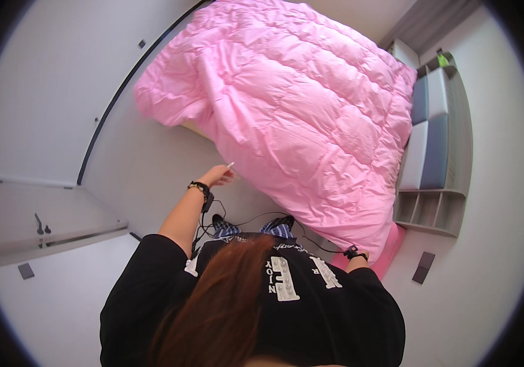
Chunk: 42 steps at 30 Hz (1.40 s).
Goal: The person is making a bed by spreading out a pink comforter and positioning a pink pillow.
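Observation:
A puffy pink quilted comforter (289,105) covers the bed in front of me, rumpled, with its near left corner bunched up and hanging over the side. My left hand (221,175) is beside the comforter's near edge, over the floor; its fingers are apart and I see nothing held in it. My right hand (364,257) is at the comforter's lower right corner, near the headboard end, and mostly hidden by the wrist strap and the bedding, so its grip does not show. Both wrists carry black straps with cables.
The grey headboard (457,137) with cushioned panels and open shelf compartments stands at the right. Black cables (262,214) run across in front of my body near my feet. A white door (9,215) with a handle is at the left. A pink bed side (393,247) shows below the comforter.

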{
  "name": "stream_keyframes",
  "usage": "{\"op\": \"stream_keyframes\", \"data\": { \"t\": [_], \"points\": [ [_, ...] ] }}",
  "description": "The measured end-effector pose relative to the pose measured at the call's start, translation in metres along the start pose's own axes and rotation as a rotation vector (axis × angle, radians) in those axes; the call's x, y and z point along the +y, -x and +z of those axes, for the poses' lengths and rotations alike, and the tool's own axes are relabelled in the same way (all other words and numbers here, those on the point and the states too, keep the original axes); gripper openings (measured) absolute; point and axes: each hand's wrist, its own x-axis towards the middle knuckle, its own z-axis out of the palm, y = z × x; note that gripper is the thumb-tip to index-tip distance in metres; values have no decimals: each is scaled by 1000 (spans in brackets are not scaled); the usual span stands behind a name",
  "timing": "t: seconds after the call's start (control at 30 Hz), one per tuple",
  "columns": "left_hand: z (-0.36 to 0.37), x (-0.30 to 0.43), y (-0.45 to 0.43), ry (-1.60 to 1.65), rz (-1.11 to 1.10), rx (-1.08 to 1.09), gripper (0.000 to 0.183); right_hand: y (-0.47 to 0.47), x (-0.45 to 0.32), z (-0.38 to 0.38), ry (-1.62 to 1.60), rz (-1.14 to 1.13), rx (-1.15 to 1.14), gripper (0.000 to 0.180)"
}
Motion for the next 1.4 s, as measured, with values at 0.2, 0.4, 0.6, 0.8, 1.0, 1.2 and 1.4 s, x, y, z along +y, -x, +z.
{"op": "stream_keyframes", "data": {
  "t": [0.2, 0.4, 0.6, 0.8, 1.0, 1.2, 1.4],
  "points": [
    [-163, -66, 69, 210, 45, 27, 32, 39, 104, 117, 501, -79, -675, 58],
    [-292, -206, 129, 661, -114, 251, 29, 156, 181, 278, 851, -104, -805, 58],
    [-344, -245, 114, 925, -117, 336, 26, 233, 199, 403, 1055, -349, -747, 47],
    [-403, -134, 87, 635, -100, 189, 28, 163, 180, 503, 1089, -265, -611, 44],
    [-511, -107, 115, 542, -173, 579, 31, 191, 213, 604, 1236, -215, -578, 52],
    [-574, -102, 56, 911, -138, 665, 19, 280, 269, 736, 1301, -384, -727, 43],
    [-631, 15, -52, 742, -229, 360, 21, 319, 327, 780, 1178, -367, -587, 43]
  ]
}}
